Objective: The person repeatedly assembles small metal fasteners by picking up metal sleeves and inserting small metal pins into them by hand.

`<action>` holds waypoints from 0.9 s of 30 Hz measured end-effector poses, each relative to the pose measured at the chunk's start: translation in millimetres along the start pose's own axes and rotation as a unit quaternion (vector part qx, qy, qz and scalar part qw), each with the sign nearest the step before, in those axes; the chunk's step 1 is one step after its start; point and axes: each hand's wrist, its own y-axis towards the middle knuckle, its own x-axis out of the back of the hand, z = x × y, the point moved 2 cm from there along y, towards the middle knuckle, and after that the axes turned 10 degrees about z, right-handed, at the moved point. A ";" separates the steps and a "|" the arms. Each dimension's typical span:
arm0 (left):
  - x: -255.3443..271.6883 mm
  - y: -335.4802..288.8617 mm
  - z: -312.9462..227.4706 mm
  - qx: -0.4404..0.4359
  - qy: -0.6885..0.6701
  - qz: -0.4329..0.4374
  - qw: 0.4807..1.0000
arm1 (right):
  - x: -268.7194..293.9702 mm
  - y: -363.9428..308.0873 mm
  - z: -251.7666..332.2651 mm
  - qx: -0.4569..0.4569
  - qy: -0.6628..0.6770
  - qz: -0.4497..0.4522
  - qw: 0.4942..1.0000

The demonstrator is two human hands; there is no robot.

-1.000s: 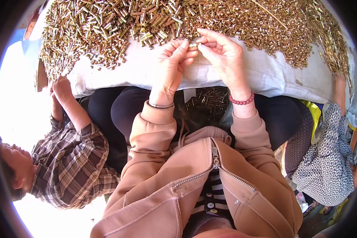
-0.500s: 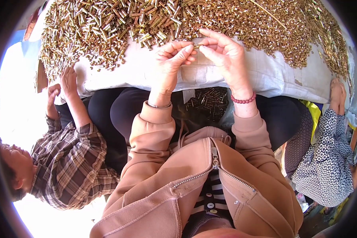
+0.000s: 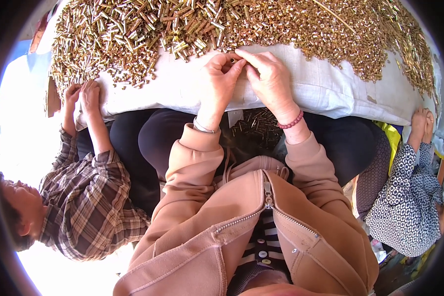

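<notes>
Since a second ago, both hands have been drawn back from the heap of small brass tubes (image 3: 241, 24) to the bare white cloth (image 3: 182, 89) at its near edge. A single small tube (image 3: 233, 60) is pinched between the fingertips of the left hand (image 3: 221, 79) and the right hand (image 3: 269, 79), at twelve o'clock from the chest. Sorting one piece at a time appears underway. At nine o'clock, a neighbour's hands (image 3: 83, 93) have been brought together at the cloth's edge.

Single head-worn fisheye view, looking steeply down from close above onto a white cloth-covered worktop (image 3: 182, 89) heaped with small brass-coloured metal tubes (image 3: 291, 19). Forearms entering from the lower edge; straight edges bending toward the dark rim.
</notes>
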 end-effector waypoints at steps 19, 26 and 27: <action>-14.8 -8.4 -17.6 -0.119 0.259 -0.051 0.957 | -4.5 8.1 -17.9 -0.059 0.128 -0.055 0.989; -10.7 -7.2 -15.2 -0.075 0.229 -0.032 0.970 | -4.1 11.2 -15.9 -0.059 0.174 -0.078 0.980; -7.9 -6.6 -16.6 -0.075 0.229 -0.033 0.970 | -3.3 12.3 -14.4 -0.074 0.163 -0.072 0.981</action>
